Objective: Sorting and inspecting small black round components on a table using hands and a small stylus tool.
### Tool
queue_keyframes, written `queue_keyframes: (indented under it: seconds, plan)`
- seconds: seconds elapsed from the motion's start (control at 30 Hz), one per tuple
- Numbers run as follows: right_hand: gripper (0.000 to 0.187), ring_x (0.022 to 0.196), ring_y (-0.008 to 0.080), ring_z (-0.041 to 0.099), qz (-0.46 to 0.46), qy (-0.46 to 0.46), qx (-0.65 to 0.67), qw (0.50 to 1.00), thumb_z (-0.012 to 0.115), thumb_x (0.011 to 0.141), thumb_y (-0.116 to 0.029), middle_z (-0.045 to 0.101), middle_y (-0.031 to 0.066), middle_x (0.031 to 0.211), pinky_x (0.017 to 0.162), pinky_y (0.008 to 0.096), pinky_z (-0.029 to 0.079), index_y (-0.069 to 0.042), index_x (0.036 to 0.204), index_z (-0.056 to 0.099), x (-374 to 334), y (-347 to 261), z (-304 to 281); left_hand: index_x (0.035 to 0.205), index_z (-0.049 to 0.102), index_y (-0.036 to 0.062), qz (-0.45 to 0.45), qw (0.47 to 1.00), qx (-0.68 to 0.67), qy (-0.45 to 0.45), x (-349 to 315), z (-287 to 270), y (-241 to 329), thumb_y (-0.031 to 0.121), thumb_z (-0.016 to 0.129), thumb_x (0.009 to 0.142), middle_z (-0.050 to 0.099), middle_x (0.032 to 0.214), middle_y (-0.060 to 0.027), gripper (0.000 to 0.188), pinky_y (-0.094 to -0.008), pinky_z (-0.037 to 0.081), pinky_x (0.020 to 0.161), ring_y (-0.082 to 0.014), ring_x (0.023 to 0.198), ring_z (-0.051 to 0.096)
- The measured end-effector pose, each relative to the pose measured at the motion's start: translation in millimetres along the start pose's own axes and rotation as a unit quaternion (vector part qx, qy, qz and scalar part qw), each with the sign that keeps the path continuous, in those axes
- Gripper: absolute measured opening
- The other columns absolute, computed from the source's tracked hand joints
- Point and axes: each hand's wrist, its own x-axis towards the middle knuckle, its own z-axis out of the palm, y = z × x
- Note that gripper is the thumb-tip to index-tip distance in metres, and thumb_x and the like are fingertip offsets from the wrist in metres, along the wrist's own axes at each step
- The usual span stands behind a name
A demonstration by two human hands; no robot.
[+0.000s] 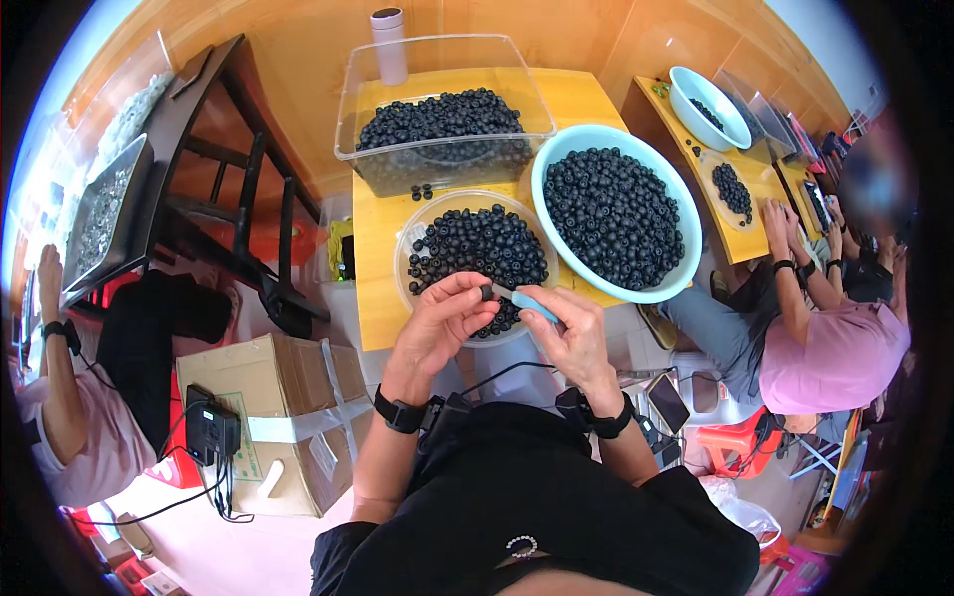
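Two hands, both loaded: left hand [442, 316] has one dark bead [486, 293] pinched between thumb and fingertips; right hand [576, 333] is clamped on a light-blue handled tool [536, 306], its slim tip pointing at the bead. Too small to tell if tip and bead touch. Bead sits above the near half of a round clear tray [401, 273], clear of the pile. Handling, my read: bead is light, hard, fairly smooth, unlikely to crush, more likely to roll or squirt out under side load. Take it across its outer wall, thumb against index, hole left free, fingertips off the tool's line. Tool looks light and stiff; hold it by the blue body, close to the front for control. Directly below: loose beads [477, 243] spread over the tray, easy to pick singly. Right of that, a pale-blue basin [693, 243] heaped with the same kind. Behind, a clear plastic box [437, 179] of more, a few strays [422, 191] on the yellow table [373, 318] before it. Further out: pink flask [390, 52] behind the box, taped carton [298, 382] at left, co-worker in pink [830, 358] at right.
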Motion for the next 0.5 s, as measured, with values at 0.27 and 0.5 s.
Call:
queue_keyframes:
  seconds: [0.27, 0.5]
  plan:
    - [0.023, 0.051, 0.0192, 0.057, -0.048, -0.047, -0.048, 0.997, 0.070, 0.078, -0.016, 0.057, 0.0066, 0.066, 0.046, 0.0309, 0.043, -0.005, 0.098, 0.066, 4.6, -8.2, -2.7, 0.104, 0.059, -0.0005, 0.009, 1.000, -0.006, -0.005, -2.8, 1.1, -1.5, 0.002, 0.058, 0.086, 0.065, 0.092, -0.0095, 0.017, -0.0243, 0.057, 0.072, -0.0138, 0.078, 0.066]
    - [0.025, 0.051, 0.0197, 0.056, -0.042, -0.055, -0.056, 0.996, 0.071, 0.077, -0.017, 0.057, 0.0064, 0.067, 0.045, 0.0313, 0.042, -0.005, 0.098, 0.066, 4.1, -7.1, -2.8, 0.100, 0.060, -0.0001, 0.005, 1.000, -0.010, 0.006, -4.0, -3.4, -3.3, 0.002, 0.061, 0.085, 0.065, 0.089, -0.0079, 0.016, -0.0238, 0.058, 0.069, -0.0136, 0.075, 0.066]
